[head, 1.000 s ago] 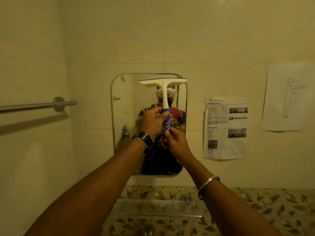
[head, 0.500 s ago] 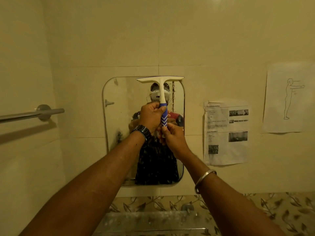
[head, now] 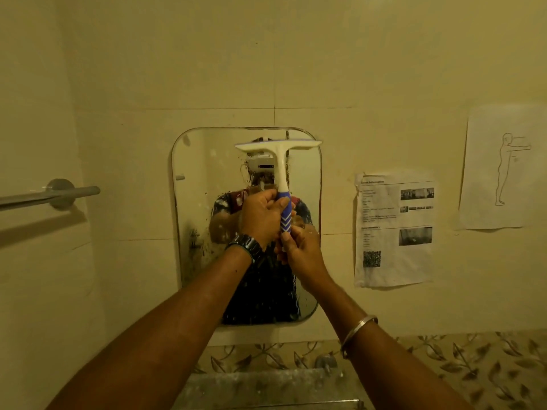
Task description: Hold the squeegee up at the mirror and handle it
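I held the squeegee (head: 279,173) upright against the mirror (head: 207,202), its white blade bar lying level across the upper part of the glass, just below the top edge. My left hand (head: 260,216) was wrapped around the upper part of the blue-and-white handle, fingers curled fully closed on it, with a dark wristwatch (head: 245,245) on that wrist. My right hand (head: 302,250) gripped the lower end of the same handle directly beneath the left, thumb laid along the handle and fingers closed behind it; the two hands touched. A metal bangle (head: 358,332) sat on my right forearm. The mirror surface carried water droplets and streaks, densest over its lower half. To the left of the mirror, a metal towel bar (head: 59,195) was mounted on the tiled wall. To the right, a printed sheet (head: 393,229) was stuck to the wall, and farther right a paper with a line drawing of a standing figure (head: 503,167). Below the mirror ran a leaf-patterned tile band (head: 473,365).
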